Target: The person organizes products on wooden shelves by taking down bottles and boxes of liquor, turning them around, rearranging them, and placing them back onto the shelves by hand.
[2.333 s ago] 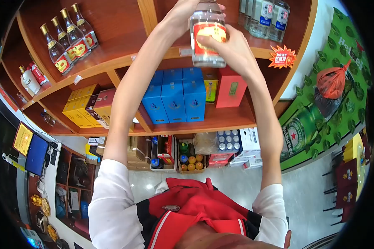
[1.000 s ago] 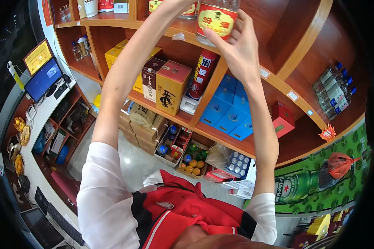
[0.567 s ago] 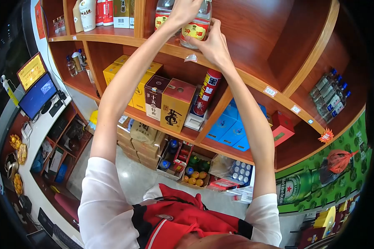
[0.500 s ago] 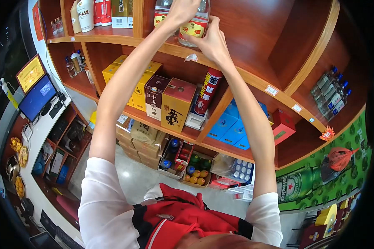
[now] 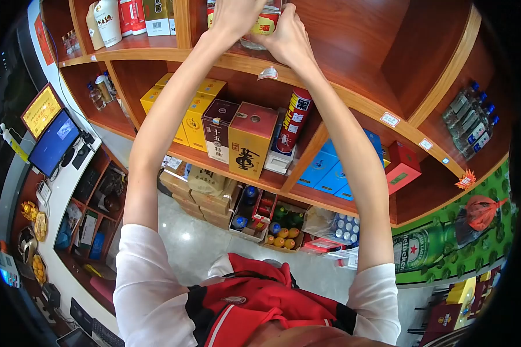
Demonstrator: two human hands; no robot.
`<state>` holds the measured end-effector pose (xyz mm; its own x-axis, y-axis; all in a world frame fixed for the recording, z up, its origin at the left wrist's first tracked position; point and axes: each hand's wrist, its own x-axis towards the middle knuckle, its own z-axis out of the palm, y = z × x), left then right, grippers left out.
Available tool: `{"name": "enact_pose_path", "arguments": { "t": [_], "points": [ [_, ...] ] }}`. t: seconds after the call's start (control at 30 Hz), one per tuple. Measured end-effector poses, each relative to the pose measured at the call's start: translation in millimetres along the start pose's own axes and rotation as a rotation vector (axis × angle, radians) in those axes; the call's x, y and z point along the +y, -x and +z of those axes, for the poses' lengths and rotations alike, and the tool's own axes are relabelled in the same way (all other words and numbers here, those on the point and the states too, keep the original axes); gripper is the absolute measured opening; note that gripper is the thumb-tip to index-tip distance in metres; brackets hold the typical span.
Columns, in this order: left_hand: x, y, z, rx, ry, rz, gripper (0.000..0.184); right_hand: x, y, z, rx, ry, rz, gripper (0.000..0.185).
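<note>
At the top edge, a clear glass liquor bottle (image 5: 266, 24) with a yellow and red label stands on the upper wooden shelf. My right hand (image 5: 286, 39) is wrapped around its right side, thumb across the lower front. My left hand (image 5: 237, 16) is at the bottle's upper left and covers part of it; its fingers run behind the bottle and out of the frame, so their grip is hidden. A second bottle (image 5: 210, 13) with a similar label shows just left of my left wrist. Both bottle tops are cut off.
Below are boxed liquors, including a yellow box (image 5: 250, 141), a dark box (image 5: 219, 130) and a red spray can (image 5: 293, 120). A curled price tag (image 5: 268, 73) sticks out from the shelf edge. Several blue-capped bottles (image 5: 472, 124) stand right; a counter with a monitor (image 5: 55, 141) is left.
The view has shifted slightly, so the shelves sit differently in frame. Both hands and the bottle now appear higher and a little further left, with more of the bottle covered by my hands.
</note>
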<state>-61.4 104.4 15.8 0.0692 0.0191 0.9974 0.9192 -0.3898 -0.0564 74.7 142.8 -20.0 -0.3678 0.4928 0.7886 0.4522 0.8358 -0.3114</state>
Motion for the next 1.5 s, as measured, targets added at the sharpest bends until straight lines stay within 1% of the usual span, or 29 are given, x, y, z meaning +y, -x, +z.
{"name": "enact_pose_path", "arguments": {
  "t": [0.17, 0.23, 0.27, 0.3, 0.33, 0.37, 0.4, 0.43, 0.5, 0.57, 0.6, 0.67, 0.73, 0.77, 0.8, 0.87, 0.9, 0.93, 0.97, 1.03, 1.07, 1.1, 1.13, 1.2, 1.23, 1.3, 1.33, 1.37, 1.5],
  "points": [
    [1, 0, -4, -0.029, 0.000, 0.008, 0.053, 7, 2, 7, 0.014, 0.008, -0.036, 0.095],
    [10, 0, -1, 0.014, -0.050, -0.026, 0.055, 6, 5, 4, 0.044, -0.021, -0.119, 0.092],
    [16, 0, 2, 0.054, -0.095, -0.067, 0.054, 4, 8, -1, -0.034, -0.020, -0.047, 0.093],
    [23, 0, 5, 0.101, -0.125, -0.107, 0.053, 9, 12, 4, 0.040, 0.059, -0.078, 0.095],
    [36, -4, 1, 0.198, -0.166, -0.002, 0.042, 4, 16, -9, 0.029, 0.058, -0.076, 0.094],
    [27, -12, 6, 0.238, -0.291, 0.213, 0.041, -1, 24, -23, 0.044, 0.028, -0.086, 0.081],
    [51, -14, 10, 0.249, -0.127, 0.124, 0.038, 0, 36, -36, 0.131, -0.010, -0.179, 0.080],
    [79, -12, 3, 0.252, 0.026, 0.035, 0.035, -12, 50, -61, 0.120, -0.033, -0.114, 0.073],
    [124, -16, 1, 0.284, 0.137, 0.109, 0.035, -12, 79, -100, 0.254, -0.039, -0.229, 0.054],
    [178, -24, 6, 0.310, 0.304, 0.193, 0.030, -2, 110, -147, 0.311, -0.050, -0.248, 0.037],
    [205, -25, 11, 0.257, 0.368, 0.196, 0.028, 8, 125, -167, 0.464, -0.045, -0.268, 0.024],
    [259, -32, 31, 0.145, 0.541, 0.214, 0.025, 34, 154, -218, 0.627, 0.023, -0.242, 0.016],
    [315, -44, 64, 0.042, 0.703, 0.247, 0.025, 75, 180, -268, 0.774, 0.106, -0.138, 0.014],
    [340, -48, 85, -0.063, 0.822, 0.213, 0.030, 94, 193, -293, 0.786, 0.072, 0.013, 0.012],
    [372, -54, 103, -0.110, 0.919, 0.179, 0.025, 118, 203, -317, 0.828, 0.131, 0.036, 0.012],
    [426, -67, 143, -0.269, 0.990, 0.039, 0.026, 158, 224, -359, 0.839, 0.164, 0.111, 0.014],
    [444, -72, 183, -0.299, 1.025, 0.000, 0.029, 172, 233, -377, 0.840, 0.185, 0.136, 0.015],
    [460, -79, 220, -0.321, 0.999, -0.012, 0.031, 177, 244, -392, 0.808, 0.175, 0.213, 0.015],
    [473, -83, 263, -0.263, 0.970, 0.003, 0.034, 184, 254, -404, 0.813, 0.177, 0.213, 0.015],
    [493, -93, 327, -0.302, 0.939, -0.040, 0.039, 201, 274, -422, 0.760, 0.231, 0.209, 0.014],
    [500, -96, 358, -0.230, 0.803, -0.057, 0.044, 206, 283, -431, 0.745, 0.258, 0.189, 0.014],
    [512, -99, 367, -0.158, 0.665, -0.073, 0.050, 212, 291, -439, 0.722, 0.280, 0.195, 0.015],
    [519, -99, 374, -0.159, 0.666, -0.070, 0.050, 215, 298, -447, 0.704, 0.278, 0.208, 0.015],
    [526, -99, 385, -0.382, 0.584, -0.142, 0.062, 222, 307, -460, 0.695, 0.273, 0.221, 0.016],
    [529, -96, 391, -0.384, 0.582, -0.137, 0.062, 226, 311, -466, 0.691, 0.260, 0.224, 0.016],
    [533, -85, 400, -0.255, 0.577, -0.090, 0.068, 234, 315, -475, 0.685, 0.244, 0.228, 0.016],
    [534, -82, 404, -0.211, 0.576, -0.082, 0.062, 239, 315, -479, 0.694, 0.248, 0.223, 0.017],
    [534, -81, 407, -0.215, 0.572, -0.084, 0.062, 243, 315, -482, 0.701, 0.252, 0.219, 0.018],
    [540, -83, 386, -0.280, 0.624, -0.110, 0.054, 256, 309, -489, 0.697, 0.273, 0.193, 0.023]
  ]
}}
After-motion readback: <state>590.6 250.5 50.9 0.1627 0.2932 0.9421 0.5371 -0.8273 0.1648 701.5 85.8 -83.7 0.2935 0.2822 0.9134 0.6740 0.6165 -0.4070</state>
